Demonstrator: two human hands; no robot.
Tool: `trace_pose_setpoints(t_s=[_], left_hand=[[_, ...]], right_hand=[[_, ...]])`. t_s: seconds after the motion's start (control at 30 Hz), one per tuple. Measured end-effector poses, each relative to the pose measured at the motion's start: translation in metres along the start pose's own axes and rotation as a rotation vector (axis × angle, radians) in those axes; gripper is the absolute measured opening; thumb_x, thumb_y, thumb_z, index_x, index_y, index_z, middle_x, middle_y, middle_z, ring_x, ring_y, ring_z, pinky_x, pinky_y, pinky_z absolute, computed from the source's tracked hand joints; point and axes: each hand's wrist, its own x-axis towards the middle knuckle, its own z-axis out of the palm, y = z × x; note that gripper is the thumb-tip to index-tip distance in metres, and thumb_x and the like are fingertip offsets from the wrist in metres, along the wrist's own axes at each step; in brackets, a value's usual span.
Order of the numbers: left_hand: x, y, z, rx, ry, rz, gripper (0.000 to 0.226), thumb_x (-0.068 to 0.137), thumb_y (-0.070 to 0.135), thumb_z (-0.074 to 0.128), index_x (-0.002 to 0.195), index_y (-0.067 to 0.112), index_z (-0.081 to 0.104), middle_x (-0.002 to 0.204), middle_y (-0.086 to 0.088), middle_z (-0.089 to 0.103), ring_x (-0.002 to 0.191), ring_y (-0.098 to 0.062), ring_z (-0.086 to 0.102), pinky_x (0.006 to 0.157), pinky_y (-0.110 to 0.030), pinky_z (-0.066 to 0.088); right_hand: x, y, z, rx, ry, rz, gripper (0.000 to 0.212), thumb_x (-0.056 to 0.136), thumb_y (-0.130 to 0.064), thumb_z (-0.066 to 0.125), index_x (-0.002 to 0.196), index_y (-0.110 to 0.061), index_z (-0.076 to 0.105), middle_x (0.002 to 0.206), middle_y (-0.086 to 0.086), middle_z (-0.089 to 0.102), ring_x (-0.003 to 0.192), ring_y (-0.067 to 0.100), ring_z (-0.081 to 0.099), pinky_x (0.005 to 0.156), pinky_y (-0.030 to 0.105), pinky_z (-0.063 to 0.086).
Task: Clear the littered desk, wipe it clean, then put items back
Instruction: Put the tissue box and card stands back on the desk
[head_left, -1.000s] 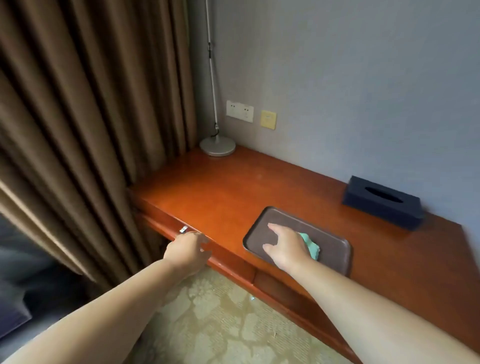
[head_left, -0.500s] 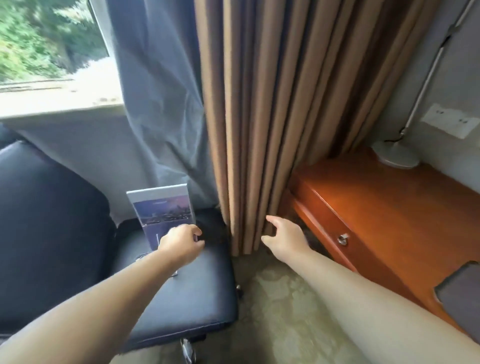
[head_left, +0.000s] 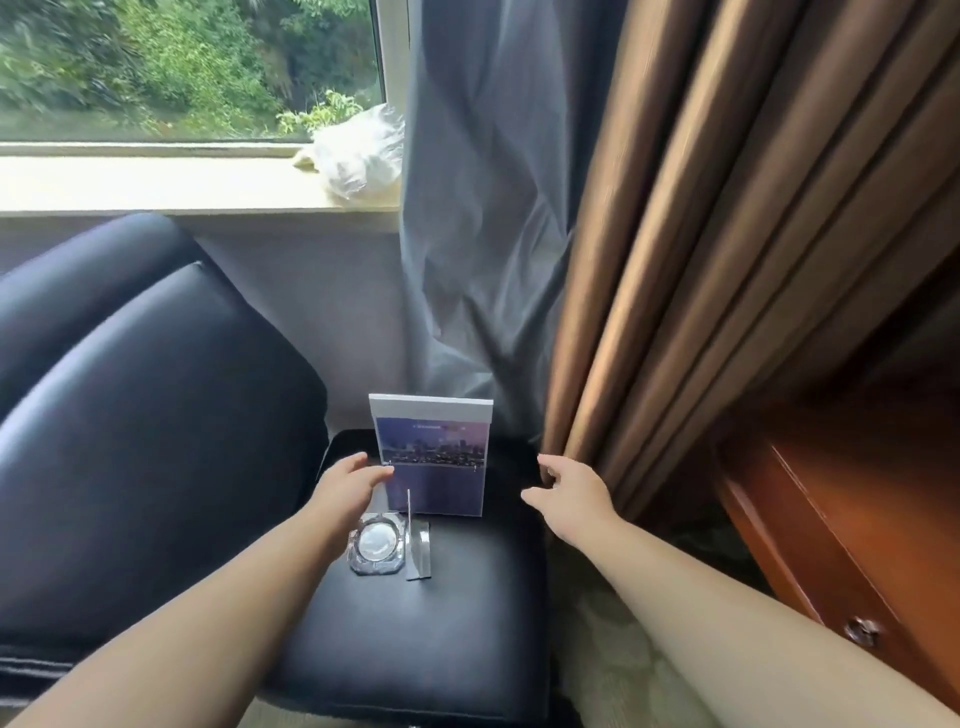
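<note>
The sign stand (head_left: 434, 462) is standing upright on the stool (head_left: 467, 597) between two loosely spread, empty hands — the left hand (head_left: 348, 491) is hovering just beside its left edge, nearer than the right hand (head_left: 574, 501).

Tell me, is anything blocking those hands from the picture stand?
Nothing visible. The left hand is at the sign holder's left edge; open space separates the right hand from it. The glass ashtray sits nearer, beside the left wrist.
</note>
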Motion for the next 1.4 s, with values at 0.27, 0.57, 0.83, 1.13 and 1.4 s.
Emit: trace_pose_setpoints(t_s=[0.27,0.57,0.83,1.13,1.4], left_hand=[[0.071,0.051,0.018,-0.545,0.040,-0.207,0.061,0.095,0.057,0.032,0.146,0.024,0.030,0.155,-0.005,0.024,0.141,-0.026,0.025,0.109,-0.053,0.022],[0.135,0.065,0.038,-0.524,0.164,-0.248,0.065,0.094,0.056,0.037,0.149,0.023,0.024,0.157,0.000,0.016,0.144,-0.020,0.018,0.111,-0.055,0.016],[0.145,0.067,0.047,-0.433,0.105,-0.274,0.063,0.093,0.052,0.042,0.143,0.014,0.038,0.150,0.009,0.034,0.140,-0.011,0.025,0.113,-0.047,0.011],[0.113,0.101,0.050,-0.281,-0.024,-0.124,0.032,0.088,0.033,0.058,0.116,0.018,0.058,0.132,-0.004,0.053,0.136,-0.018,0.032,0.110,-0.045,0.015],[0.041,0.140,0.043,-0.229,-0.168,0.110,0.054,0.087,0.000,0.050,0.136,0.021,0.046,0.131,-0.002,0.050,0.106,-0.021,0.052,0.084,-0.037,0.042]], right_hand=[[0.108,-0.026,-0.005,0.403,-0.162,0.176,0.070,0.082,-0.032,0.071,0.142,-0.016,0.038,0.122,0.005,0.056,0.107,0.023,0.058,0.088,0.032,0.048],[0.182,-0.040,0.020,0.385,-0.356,0.288,0.050,0.098,-0.001,0.031,0.144,-0.019,0.034,0.137,0.006,0.049,0.111,0.024,0.055,0.092,0.036,0.043],[0.204,-0.036,0.035,0.264,-0.364,0.202,0.053,0.086,0.006,0.049,0.134,-0.017,0.050,0.117,0.007,0.052,0.087,0.015,0.048,0.077,0.025,0.039],[0.178,-0.049,-0.008,0.276,-0.098,0.061,0.040,0.084,-0.005,0.063,0.123,-0.013,0.059,0.106,0.003,0.058,0.092,0.015,0.052,0.081,0.020,0.038],[0.103,-0.066,-0.054,0.363,0.274,-0.144,0.028,0.077,-0.019,0.076,0.103,-0.012,0.067,0.098,0.004,0.066,0.090,0.018,0.060,0.077,0.022,0.044]])
